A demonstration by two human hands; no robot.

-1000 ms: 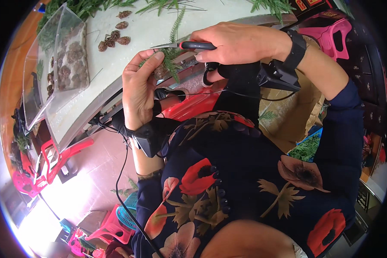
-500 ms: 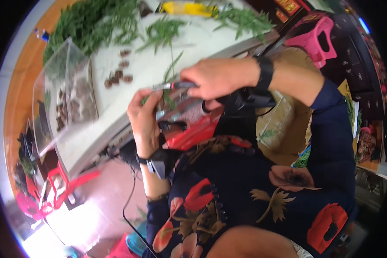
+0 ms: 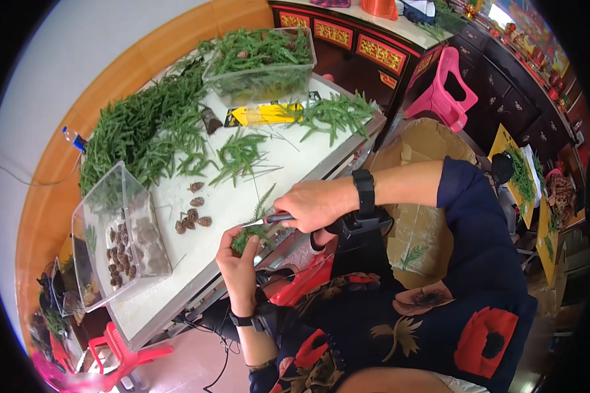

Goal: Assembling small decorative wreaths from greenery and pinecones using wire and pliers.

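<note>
My left hand point(image 3: 238, 267) pinches a green artificial fir sprig point(image 3: 244, 239) at the near edge of the white table point(image 3: 203, 252). In my right hand point(image 3: 318, 204) is a slim tool with a red-and-black handle point(image 3: 280, 217) and a narrow metal end. Its tip meets the sprig beside my left fingers; whether it is a knife or another tool I cannot make out. One leafy end of the greenery point(image 3: 264, 200) sticks up past the tool. Small brown pine cones point(image 3: 190, 219) lie in a loose group on the table, left of my hands.
A clear box point(image 3: 82, 268) with pine cones stands at left, another clear box point(image 3: 259, 80) of greenery at the back. Piled sprigs point(image 3: 144, 124) and a yellow package point(image 3: 265, 115) lie beyond. At right are a cardboard box point(image 3: 406, 147) and a pink stool point(image 3: 453, 92).
The view has shifted, so the table and hands sit lower and the far box of greenery shows. Both hands keep their holds, with the tool still against the sprig.
</note>
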